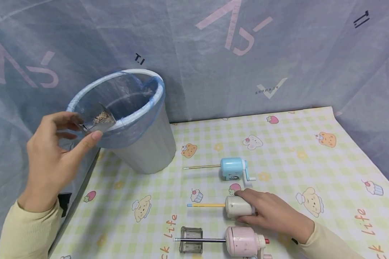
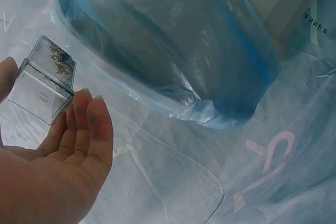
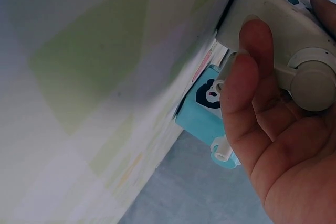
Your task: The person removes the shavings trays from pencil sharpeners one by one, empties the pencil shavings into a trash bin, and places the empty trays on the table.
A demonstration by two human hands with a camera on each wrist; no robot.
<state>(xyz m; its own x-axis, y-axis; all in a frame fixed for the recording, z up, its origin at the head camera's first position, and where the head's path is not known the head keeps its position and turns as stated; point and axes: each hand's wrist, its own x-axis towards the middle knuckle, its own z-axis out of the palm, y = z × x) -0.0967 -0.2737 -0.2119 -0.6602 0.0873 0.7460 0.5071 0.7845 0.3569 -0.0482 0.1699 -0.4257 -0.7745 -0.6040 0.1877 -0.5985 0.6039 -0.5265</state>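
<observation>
My left hand (image 1: 53, 154) pinches a clear shavings drawer (image 2: 39, 95) between thumb and fingers, tilted over the near rim of a grey bin (image 1: 146, 153). Pencil shavings (image 1: 101, 117) lie inside the drawer. A blue plastic bag (image 2: 226, 111) lines the bin. Lower right, my right hand (image 1: 275, 212) grips a white pencil sharpener (image 1: 236, 207) from its crank side. A yellow pencil (image 1: 207, 205) sticks out of it to the left. In the right wrist view, the fingers curl by the sharpener's crank (image 3: 313, 85).
Behind the white sharpener stands a blue sharpener (image 1: 231, 165) with a pencil (image 1: 201, 167) in it. In front is a pink sharpener (image 1: 243, 241) holding a black pencil (image 1: 214, 240), which passes over another clear drawer (image 1: 191, 248). A checked cloth (image 1: 278, 162) covers the table.
</observation>
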